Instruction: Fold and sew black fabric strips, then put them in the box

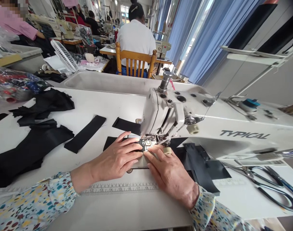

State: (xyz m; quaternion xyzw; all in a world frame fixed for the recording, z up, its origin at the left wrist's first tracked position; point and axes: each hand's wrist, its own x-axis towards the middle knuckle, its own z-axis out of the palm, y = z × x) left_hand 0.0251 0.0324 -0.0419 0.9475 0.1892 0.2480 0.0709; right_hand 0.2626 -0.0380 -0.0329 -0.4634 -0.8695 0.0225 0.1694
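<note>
My left hand (116,157) lies flat with fingers stretched over a black fabric strip (108,143), its fingertips just left of the presser foot (148,144) of a white sewing machine (209,118). From the right, my right hand (169,171) reaches under the machine head, fingers extended beside the foot. Its fingertips rest close to the strip's end; whether they pinch anything is hidden. Another black strip (127,125) lies just behind my left fingers. Several overlapping black fabric pieces (201,166) lie right of my right hand.
Black fabric pieces (36,144) and a loose strip (85,133) lie on the left. Scissors (266,183) rest at right. A ruler tape (122,188) runs along the front. Thread cones (253,27) stand above. A co-worker (137,32) sits ahead on a wooden chair (137,57).
</note>
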